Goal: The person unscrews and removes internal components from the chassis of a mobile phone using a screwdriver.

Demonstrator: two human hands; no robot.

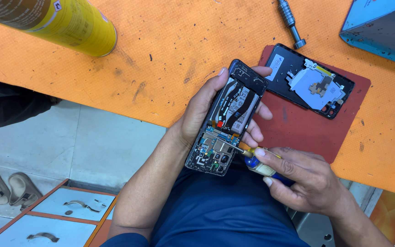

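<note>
I look down on an orange tabletop (170, 68), scuffed and speckled with dark marks; past its near edge I see a pale tiled floor (92, 146) and white drawers (76, 203) with metal handles and orange trim; a pair of sandals (3, 183) lies on the floor at the far left. A yellow can (65, 20) lies on its side at the top left; a dark red mat (316, 123) on the right carries a detached phone back cover (309, 80), inner side up; a knurled metal tool (291, 20) lies just above it, and a blue box (382, 27) fills the top right corner. My left hand (202, 110) is wrapped around an opened phone (227, 116), held over my lap near the tabletop's edge, its battery and circuit board facing up; my right hand (307, 176) is closed on a small screwdriver (257, 158) whose tip rests on the lower board. A dark sleeve (10, 105) of another person shows at the left.
</note>
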